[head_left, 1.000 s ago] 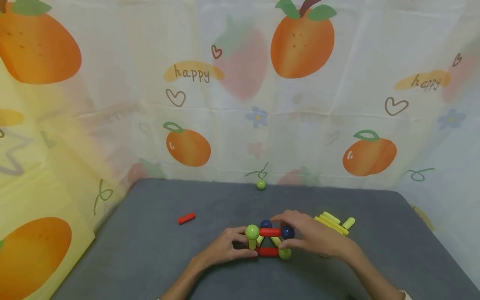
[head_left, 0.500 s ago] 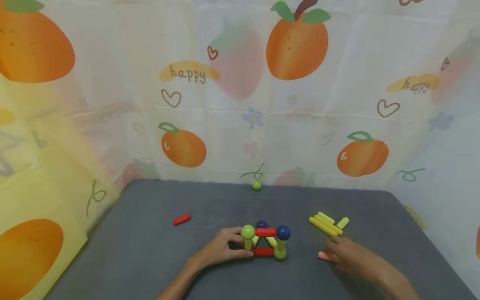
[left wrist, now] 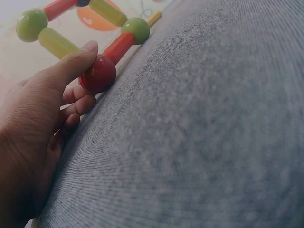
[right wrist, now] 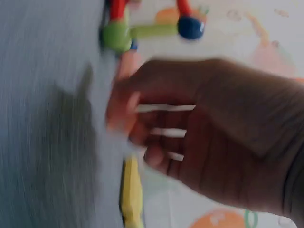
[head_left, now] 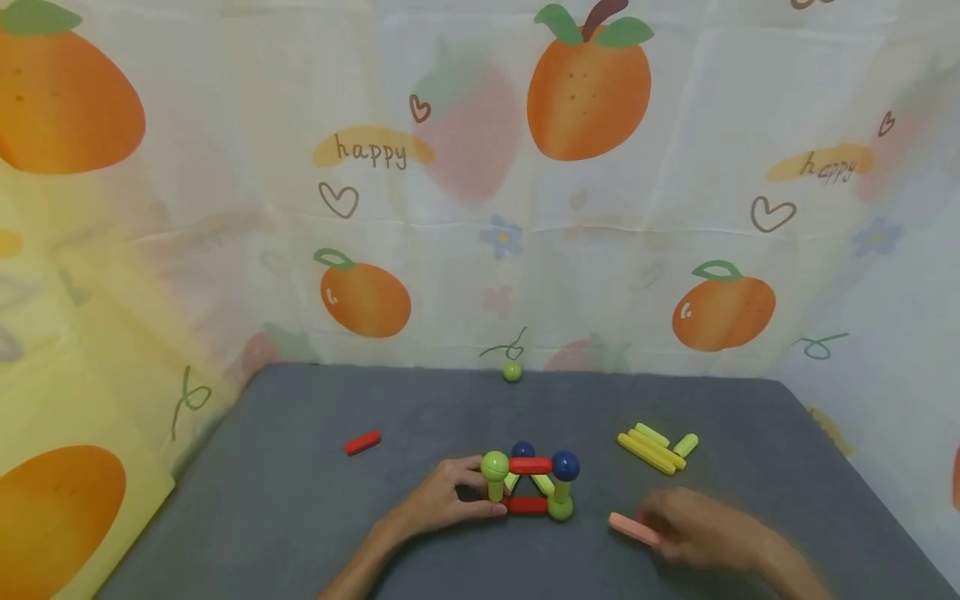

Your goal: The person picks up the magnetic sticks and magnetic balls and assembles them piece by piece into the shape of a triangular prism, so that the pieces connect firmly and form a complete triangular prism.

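A frame of toy building rods and balls stands on the table in the head view, with a red top rod, a lime ball and a dark blue ball at its upper corners. My left hand grips its lower left corner; in the left wrist view, thumb and fingers hold a red ball there. To the right, apart from the frame, my right hand pinches a pink rod by one end. The rod's free end points left toward the frame. The right wrist view is blurred.
Several yellow rods lie together at the right, beyond my right hand. One red rod lies at the left. A loose lime ball sits at the table's back edge, before a fruit-print cloth.
My right hand has left the frame's blue-ball corner and moved right. It now holds the pink rod, drawn a little nearer. My left hand keeps its grip on the frame.
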Action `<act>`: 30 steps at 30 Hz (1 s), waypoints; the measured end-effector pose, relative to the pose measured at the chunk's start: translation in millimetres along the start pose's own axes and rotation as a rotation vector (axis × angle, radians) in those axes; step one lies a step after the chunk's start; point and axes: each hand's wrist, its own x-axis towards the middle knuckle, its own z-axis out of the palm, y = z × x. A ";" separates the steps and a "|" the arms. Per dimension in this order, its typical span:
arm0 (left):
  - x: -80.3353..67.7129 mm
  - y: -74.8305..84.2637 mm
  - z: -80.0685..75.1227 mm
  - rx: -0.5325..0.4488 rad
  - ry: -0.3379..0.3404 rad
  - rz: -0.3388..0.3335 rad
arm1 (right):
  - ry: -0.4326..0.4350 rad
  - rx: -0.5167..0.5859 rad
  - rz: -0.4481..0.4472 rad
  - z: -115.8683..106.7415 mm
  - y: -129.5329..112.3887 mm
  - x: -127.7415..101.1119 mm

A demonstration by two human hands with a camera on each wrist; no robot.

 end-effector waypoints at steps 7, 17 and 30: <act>-0.4 -0.5 -1.2 0.015 -0.003 0.011 | 0.020 0.115 0.070 4.0 -104.4 32.0; 1.0 -0.4 0.6 0.021 -0.008 -0.004 | 0.409 -0.235 0.015 40.8 -140.6 67.6; 1.5 1.1 -0.3 0.035 0.006 0.065 | 0.588 -0.611 0.117 48.4 -140.1 76.8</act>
